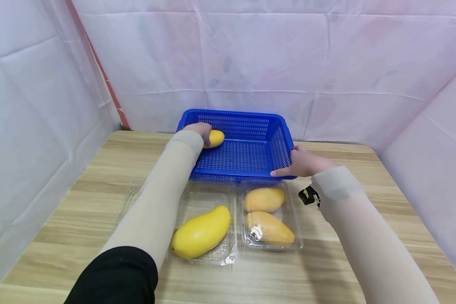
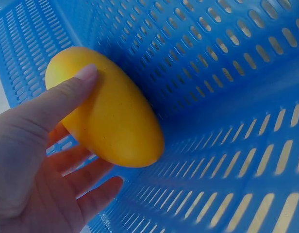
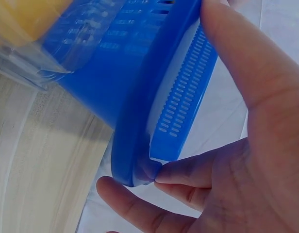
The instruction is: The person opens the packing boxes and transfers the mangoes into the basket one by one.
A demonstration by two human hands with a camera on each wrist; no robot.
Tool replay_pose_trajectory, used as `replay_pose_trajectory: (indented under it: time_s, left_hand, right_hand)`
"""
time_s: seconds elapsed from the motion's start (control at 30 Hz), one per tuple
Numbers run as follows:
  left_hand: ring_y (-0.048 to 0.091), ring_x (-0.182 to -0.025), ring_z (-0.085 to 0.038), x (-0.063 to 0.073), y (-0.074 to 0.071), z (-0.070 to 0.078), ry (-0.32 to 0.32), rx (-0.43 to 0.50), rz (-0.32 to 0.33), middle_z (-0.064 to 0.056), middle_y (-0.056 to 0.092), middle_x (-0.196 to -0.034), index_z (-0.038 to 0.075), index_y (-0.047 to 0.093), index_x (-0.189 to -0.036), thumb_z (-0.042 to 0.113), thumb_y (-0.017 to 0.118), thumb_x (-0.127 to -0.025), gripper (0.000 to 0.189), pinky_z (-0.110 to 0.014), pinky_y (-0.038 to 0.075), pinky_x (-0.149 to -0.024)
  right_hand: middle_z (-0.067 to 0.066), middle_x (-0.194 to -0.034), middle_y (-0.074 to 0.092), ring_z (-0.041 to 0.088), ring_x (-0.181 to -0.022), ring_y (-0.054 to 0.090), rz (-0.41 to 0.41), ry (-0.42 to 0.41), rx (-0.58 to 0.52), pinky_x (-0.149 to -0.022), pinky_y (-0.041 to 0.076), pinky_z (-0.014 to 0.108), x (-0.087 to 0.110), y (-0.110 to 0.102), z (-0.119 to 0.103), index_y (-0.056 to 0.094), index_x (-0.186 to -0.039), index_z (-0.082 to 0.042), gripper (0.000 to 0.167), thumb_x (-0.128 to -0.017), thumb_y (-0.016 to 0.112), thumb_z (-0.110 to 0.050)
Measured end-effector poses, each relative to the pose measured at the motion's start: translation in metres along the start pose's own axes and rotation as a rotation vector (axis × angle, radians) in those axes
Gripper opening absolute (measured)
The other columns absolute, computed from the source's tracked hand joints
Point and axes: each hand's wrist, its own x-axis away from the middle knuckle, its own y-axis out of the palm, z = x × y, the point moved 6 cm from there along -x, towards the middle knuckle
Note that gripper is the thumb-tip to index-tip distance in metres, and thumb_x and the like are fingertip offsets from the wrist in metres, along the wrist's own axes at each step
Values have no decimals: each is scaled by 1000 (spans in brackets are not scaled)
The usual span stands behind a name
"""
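Observation:
A blue plastic basket with slotted walls stands at the back of the table. Inside its left end my left hand holds a yellow-orange mango. The left wrist view has the thumb across the top of the mango and the fingers curled under its side, close to the slotted wall. At the basket's right front corner my right hand grips the rim, thumb along the front edge and fingers on the right side. In the right wrist view, fingertips lie against the blue rim.
In front of the basket sits an open clear plastic box holding a large, long yellow fruit. Beside it, a clear box contains two mangoes. White cloth walls enclose the wooden table at the back and sides.

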Motion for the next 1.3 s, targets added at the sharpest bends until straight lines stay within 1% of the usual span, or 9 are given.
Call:
replay_pose_trajectory:
  time_s: [0.2,0.33,0.53,0.63,0.73,0.87,0.93,1.07,1.3]
  left_hand:
    - [49,-100,-24,-5,3,-2,21,-55,23,-10,55,-118,9,51,-128,26,68,-86,49,-42,40,-91]
    - [51,-99,-23,-3,1,-1,26,-84,37,-10,56,-118,8,53,-127,27,66,-87,46,-41,42,-89]
    - [49,-109,-24,1,-4,-1,18,-80,18,-11,51,-129,8,47,-135,27,63,-89,52,-41,39,-94]
    - [47,-114,-25,7,-10,0,8,-56,7,-12,47,-134,8,45,-136,28,62,-90,53,-42,37,-98]
    - [40,-124,-26,12,-16,0,-3,-45,-26,-13,39,-142,7,39,-140,30,58,-92,56,-42,32,-102]
    - [28,-135,-28,23,-25,2,-8,-40,-45,-12,29,-149,9,31,-146,31,56,-94,62,-44,26,-107]
    - [27,-135,-27,27,-28,3,-5,-44,-46,-10,29,-149,10,31,-146,32,55,-94,62,-44,26,-107]
    - [25,-136,-26,34,-33,12,45,-55,-58,-8,28,-150,11,29,-147,33,55,-94,63,-43,23,-108]
    - [18,-139,-26,50,-33,45,222,-166,-48,-7,22,-152,13,22,-149,37,47,-97,63,-45,18,-110]
  right_hand:
    - [35,-131,34,46,-113,44,1,10,2,-92,37,59,1,0,-3,49,-116,15,89,-74,66,-62]
    - [35,-129,34,45,-109,47,-1,11,10,-91,38,58,2,-2,-4,48,-115,16,87,-76,66,-60]
    - [36,-132,28,46,-113,42,-41,21,-11,-94,34,60,0,-2,-3,43,-123,15,90,-76,66,-59]
    - [38,-134,25,47,-115,41,-55,40,23,-93,34,61,-2,-4,-3,42,-125,16,96,-76,63,-63]
    - [39,-137,22,49,-118,38,-67,58,55,-93,33,62,-4,-5,-3,40,-127,18,102,-74,62,-66]
    - [40,-138,19,50,-120,35,-72,58,74,-94,32,63,-7,-6,-4,43,-126,18,98,-76,63,-64]
    - [41,-138,18,51,-121,34,-76,53,86,-94,31,64,-9,-6,-4,44,-125,18,95,-77,62,-63]
    - [41,-139,16,52,-122,33,-95,62,97,-94,30,64,-12,-6,-4,45,-125,18,98,-77,60,-66]
    - [41,-141,14,54,-121,33,-108,81,149,-92,31,65,-15,-11,-4,45,-125,17,99,-77,57,-69]
